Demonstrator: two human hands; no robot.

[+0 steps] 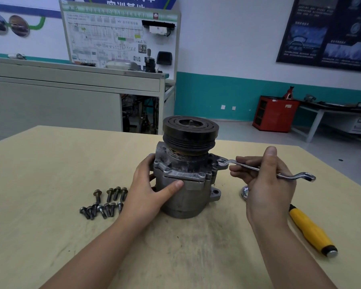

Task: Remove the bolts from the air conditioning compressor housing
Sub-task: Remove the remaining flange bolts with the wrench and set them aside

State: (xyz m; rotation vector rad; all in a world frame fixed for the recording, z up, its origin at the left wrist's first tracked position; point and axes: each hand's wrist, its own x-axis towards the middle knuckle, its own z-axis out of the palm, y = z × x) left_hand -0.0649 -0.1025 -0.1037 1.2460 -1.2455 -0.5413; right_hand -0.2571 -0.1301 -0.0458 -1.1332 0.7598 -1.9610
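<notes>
A grey metal air conditioning compressor [188, 197] stands upright on the wooden table [50, 163], its black pulley [190, 128] on top. My left hand [150, 188] grips the housing from the left, thumb across its front. My right hand [267, 180] pinches a double-ended ring wrench [265, 168]. The wrench's left ring end sits over the housing's right flange. Several bolts [104, 202] lie loose on the table left of the compressor.
A yellow-handled tool [311, 230] lies at the right, its metal head [245, 192] partly hidden behind my right hand. Behind the table stand a grey workbench [71, 90] with a wiring display board, a red cabinet [274, 113] and another bench.
</notes>
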